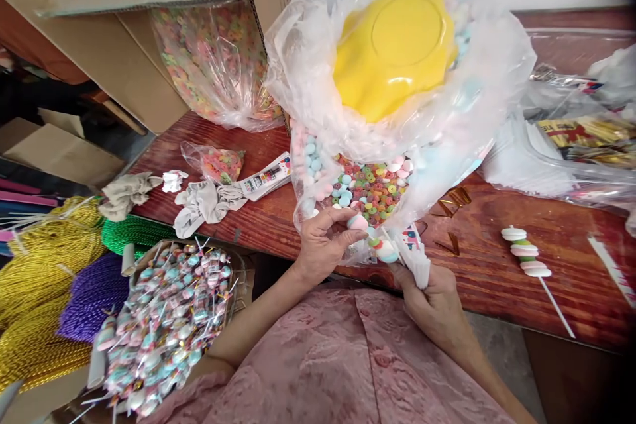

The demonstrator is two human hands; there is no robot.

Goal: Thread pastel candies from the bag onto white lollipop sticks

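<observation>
My left hand pinches a pink round candy at the mouth of a clear plastic bag full of coloured ring and disc candies. My right hand is closed around a thin stick with a pale blue-white candy on it and a small white printed wrapper. Both hands meet at the front edge of the red wooden table. A yellow bowl lies upside down on top of the bag.
A finished candy skewer lies on the table at right. A basket of wrapped candy sticks stands low left, beside gold, green and purple cord bundles. A cardboard box holding a bag of candy rings is at back left; more bags are at right.
</observation>
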